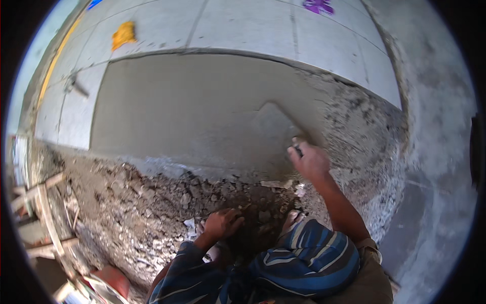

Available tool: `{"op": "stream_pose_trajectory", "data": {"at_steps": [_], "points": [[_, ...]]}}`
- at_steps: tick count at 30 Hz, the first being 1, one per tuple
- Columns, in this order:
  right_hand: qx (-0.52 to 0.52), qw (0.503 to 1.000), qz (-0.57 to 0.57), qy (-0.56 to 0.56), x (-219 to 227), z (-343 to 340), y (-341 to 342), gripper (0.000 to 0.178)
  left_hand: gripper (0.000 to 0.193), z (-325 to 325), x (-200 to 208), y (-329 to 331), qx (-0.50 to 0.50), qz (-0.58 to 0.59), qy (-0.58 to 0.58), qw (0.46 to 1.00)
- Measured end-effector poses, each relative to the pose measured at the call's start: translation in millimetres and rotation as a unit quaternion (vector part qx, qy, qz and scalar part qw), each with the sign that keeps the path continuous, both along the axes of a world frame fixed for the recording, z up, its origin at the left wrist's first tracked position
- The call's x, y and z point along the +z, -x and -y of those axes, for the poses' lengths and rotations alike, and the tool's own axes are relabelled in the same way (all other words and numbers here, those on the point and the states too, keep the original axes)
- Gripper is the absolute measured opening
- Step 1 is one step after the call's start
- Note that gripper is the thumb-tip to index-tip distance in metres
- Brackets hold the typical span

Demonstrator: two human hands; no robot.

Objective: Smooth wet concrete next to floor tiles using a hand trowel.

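Note:
My right hand (311, 159) is closed round the handle of a trowel (276, 121). The trowel's flat blade lies on a smooth bed of wet grey mortar (167, 101), close to the mortar's right end. My left hand (224, 223) hangs low over the rubble near my knees, its fingers loosely bent and apart with nothing in them.
Pale floor tiles (243, 28) border the mortar at the far side and left. On them lie a yellow cloth-like piece (123, 35), a purple flower-shaped piece (319, 6) and a blurred hammer-like tool (77, 86). Rough rubble (136, 202) spreads nearer me; wooden boards (50, 218) stand left.

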State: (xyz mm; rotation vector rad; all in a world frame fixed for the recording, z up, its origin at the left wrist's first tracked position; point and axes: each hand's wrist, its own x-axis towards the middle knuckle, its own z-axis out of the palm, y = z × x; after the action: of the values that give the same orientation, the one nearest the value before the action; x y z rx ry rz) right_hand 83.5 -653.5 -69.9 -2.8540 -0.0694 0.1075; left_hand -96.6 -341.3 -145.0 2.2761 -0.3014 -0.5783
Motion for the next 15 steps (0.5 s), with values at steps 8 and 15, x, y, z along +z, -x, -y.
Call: {"op": "stream_pose_trajectory", "data": {"at_steps": [8, 15], "points": [[-0.374, 0.923, 0.076, 0.054, 17.0, 220.7, 115.2, 0.048, 0.024, 0.9, -10.4, 5.5, -0.018, 0.041, 0.004, 0.999], [-0.413, 0.876, 0.077, 0.236, 18.4, 320.6, 120.9, 0.044, 0.022, -2.3, -16.3, 7.3, -0.006, 0.020, -0.013, 1.000]]}}
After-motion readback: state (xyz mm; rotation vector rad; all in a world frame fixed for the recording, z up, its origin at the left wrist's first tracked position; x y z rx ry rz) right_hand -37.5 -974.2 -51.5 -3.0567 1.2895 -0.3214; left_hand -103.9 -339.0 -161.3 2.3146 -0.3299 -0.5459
